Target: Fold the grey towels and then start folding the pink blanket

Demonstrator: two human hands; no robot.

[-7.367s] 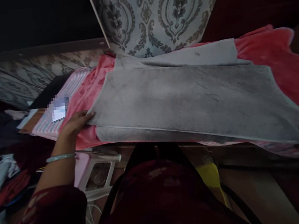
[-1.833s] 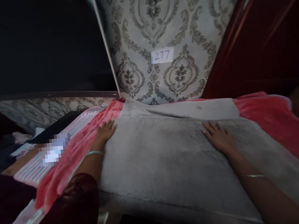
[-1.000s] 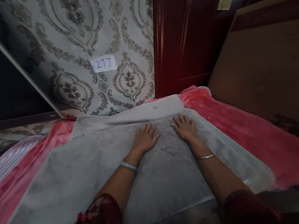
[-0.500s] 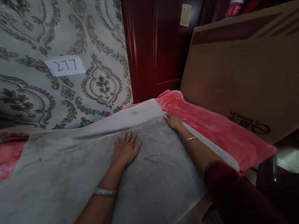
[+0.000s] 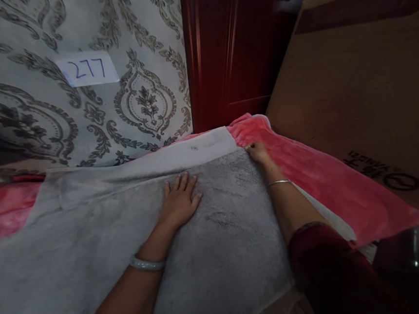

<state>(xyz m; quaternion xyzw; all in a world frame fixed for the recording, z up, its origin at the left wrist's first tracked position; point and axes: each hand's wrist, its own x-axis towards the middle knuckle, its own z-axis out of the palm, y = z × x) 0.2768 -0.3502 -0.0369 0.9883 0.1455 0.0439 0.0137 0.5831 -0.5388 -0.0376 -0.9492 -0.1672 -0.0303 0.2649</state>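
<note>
A grey plush blanket (image 5: 218, 254) lies spread in front of me, with a paler folded-over band (image 5: 180, 154) along its far edge. My left hand (image 5: 180, 201) rests flat on the grey plush, fingers spread. At the far right corner of the blanket, my right hand (image 5: 258, 153) is closed, its fingers curled on the edge. Beneath the grey layer, a pink plush cloth (image 5: 317, 177) sticks out on the right. More of that pink shows at the far left. A bangle circles each wrist.
A patterned wall (image 5: 146, 99) bears a paper label (image 5: 88, 70) reading 277. Beside it stands a dark red wooden panel (image 5: 229, 52). On the right, a large cardboard box (image 5: 357, 90) leans close to the pink cloth.
My right hand has curled its fingers at the blanket's corner, where they lay stretched out before. My left hand stays flat on the blanket. The view has shifted slightly.
</note>
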